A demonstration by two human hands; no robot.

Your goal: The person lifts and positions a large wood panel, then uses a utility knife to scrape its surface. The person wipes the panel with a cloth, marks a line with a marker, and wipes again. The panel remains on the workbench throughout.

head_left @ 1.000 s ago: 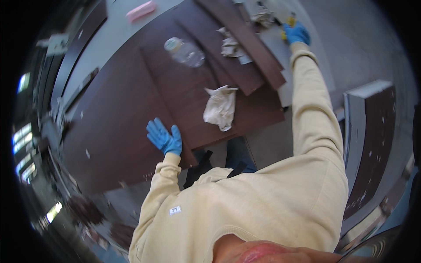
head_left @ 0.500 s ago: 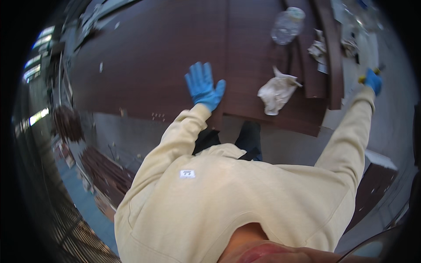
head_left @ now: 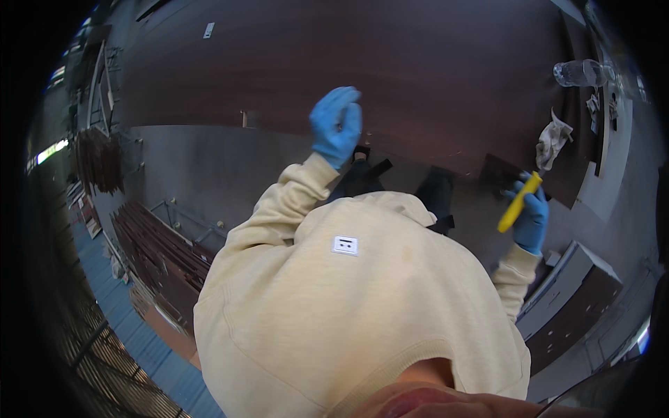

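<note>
My left hand point(head_left: 336, 125), in a blue glove, is raised over the near edge of a large dark brown panel point(head_left: 418, 76). Its fingers are curled in toward the thumb; a small dark spot shows between them, too small to name. At the lower right, my right hand point(head_left: 532, 219), also gloved in blue, is closed round a yellow-handled tool point(head_left: 519, 203). The handle slants upward, and its tip lies close to a crumpled whitish cloth point(head_left: 552, 144) on the panel. What kind of tool it is cannot be made out.
A clear plastic jar point(head_left: 584, 73) lies at the far right by brown strips. Dark brown panels are stacked on the floor at left point(head_left: 160, 258). A brown and grey box-like piece point(head_left: 571, 299) stands at lower right. A small whitish piece point(head_left: 209, 30) rests on the panel's far left.
My right hand has come back from the far right toward my body with the yellow-handled tool. My left hand has gone from spread flat to curled. The view has turned left.
</note>
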